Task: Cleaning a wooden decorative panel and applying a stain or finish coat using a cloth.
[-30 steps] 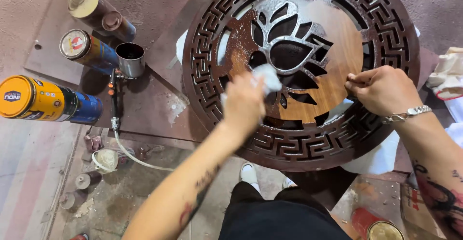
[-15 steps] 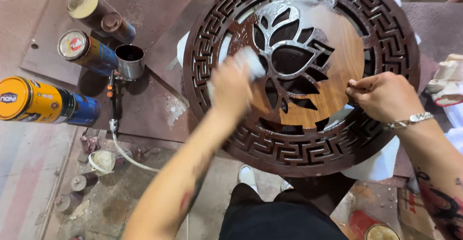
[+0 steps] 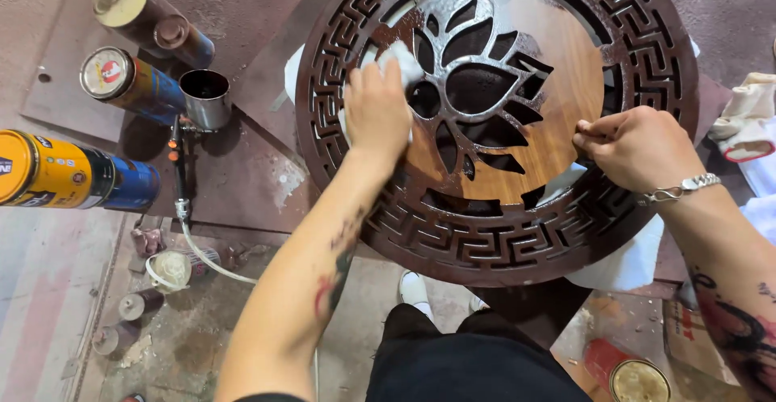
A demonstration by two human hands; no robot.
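At the far left a yellow and blue spray can (image 3: 69,174) lies on its side on the bench (image 3: 234,184); above it lie 2 more cans (image 3: 129,83) with round pale caps, beside a small metal cup (image 3: 205,97). The left hand (image 3: 377,111) presses a white cloth (image 3: 402,61) onto the round carved wooden panel (image 3: 493,111), left of its leaf cut-outs. The right hand (image 3: 638,147), fingers curled, pinches the panel's right side.
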